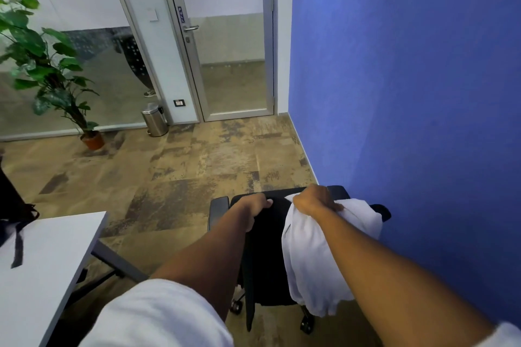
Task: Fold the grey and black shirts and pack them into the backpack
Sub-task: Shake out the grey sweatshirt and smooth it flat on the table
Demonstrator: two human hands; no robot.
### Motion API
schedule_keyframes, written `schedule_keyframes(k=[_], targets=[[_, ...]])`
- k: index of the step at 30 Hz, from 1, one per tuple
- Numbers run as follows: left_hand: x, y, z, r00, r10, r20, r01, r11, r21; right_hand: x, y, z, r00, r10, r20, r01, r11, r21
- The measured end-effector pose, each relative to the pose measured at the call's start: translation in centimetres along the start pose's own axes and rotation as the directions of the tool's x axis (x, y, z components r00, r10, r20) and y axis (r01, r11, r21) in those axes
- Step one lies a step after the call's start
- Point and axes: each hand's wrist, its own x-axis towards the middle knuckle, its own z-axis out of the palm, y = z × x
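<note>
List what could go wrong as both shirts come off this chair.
1. The black wheeled office chair may roll as the left hand pulls the black shirt draped on it.
2. The pale grey shirt, gripped by the right hand, hangs low and could drag on the floor or catch a caster.

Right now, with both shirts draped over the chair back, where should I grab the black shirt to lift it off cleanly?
Grip the black shirt at its top fold, where it bends over the black office chair back, coming from above. It hangs straight down, so a lift there should free it. The left hand already holds that edge; the right hand grips the pale grey shirt beside it.
</note>
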Motion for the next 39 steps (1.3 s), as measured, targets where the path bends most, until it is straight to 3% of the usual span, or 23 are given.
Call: schedule_keyframes(k=[3,6,9,12,16,21,25,27,30,32,34,36,39], targets=[[-1.2,-0.1,-0.8,0.998,0.019,0.067,-0.006,0.981,-0.193,-0.1,-0.7,-1.8,1.000,-0.010,0.019,0.006,0.980,0.201],[-2.7,-0.5,-1.0,0.975,0.157,0.158,-0.063,0.875,-0.479,-0.4,-1.2,-3.5,0.991,-0.022,0.129,-0.031,0.918,0.396],[-4.1,0.1,-1.2,0.921,0.384,0.071,-0.220,0.660,-0.719,-1.4,-2.4,-4.1,0.961,-0.106,0.254,-0.081,0.774,0.628],[-5.8,1.7,-2.1,0.848,0.530,-0.017,-0.339,0.517,-0.786,-3.3,-3.8,-4.4,0.932,-0.186,0.312,-0.113,0.666,0.737],[-8.2,3.2,-5.0,0.836,0.534,-0.124,-0.414,0.468,-0.781,-6.1,-5.7,-5.8,0.872,-0.348,0.345,-0.089,0.580,0.810],[-11.4,4.8,-9.1,0.798,0.563,-0.213,-0.472,0.366,-0.802,-8.3,-9.7,-6.0,0.839,-0.508,0.196,0.056,0.438,0.897],[-14.2,4.4,-13.2,0.767,0.603,-0.222,-0.531,0.400,-0.747,-13.2,-12.4,-6.2,0.783,-0.601,0.159,0.025,0.285,0.958],[-15.9,3.5,-15.2,0.756,0.618,-0.216,-0.550,0.420,-0.722,-15.5,-14.0,-5.6,0.774,-0.607,0.179,-0.021,0.258,0.966],[-18.4,2.0,-18.6,0.719,0.630,-0.295,-0.636,0.423,-0.646,-18.4,-16.9,-4.0,0.741,-0.646,0.184,-0.108,0.156,0.982],[-20.5,1.0,-20.8,0.664,0.596,-0.452,-0.744,0.468,-0.477,-21.0,-18.9,-3.0,0.718,-0.674,0.173,-0.131,0.114,0.985],[-22.9,-0.2,-22.7,0.548,0.536,-0.642,-0.801,0.557,-0.219,-23.6,-21.2,-2.2,0.719,-0.682,0.134,-0.130,0.058,0.990],[-25.2,-1.8,-24.2,0.444,0.472,-0.762,-0.793,0.603,-0.088,-27.2,-23.4,-1.8,0.726,-0.681,0.096,-0.107,0.026,0.994],[-28.2,-4.9,-26.7,0.434,0.432,-0.790,-0.772,0.631,-0.079,-33.3,-26.1,-1.4,0.704,-0.708,0.045,-0.090,-0.027,0.996]])
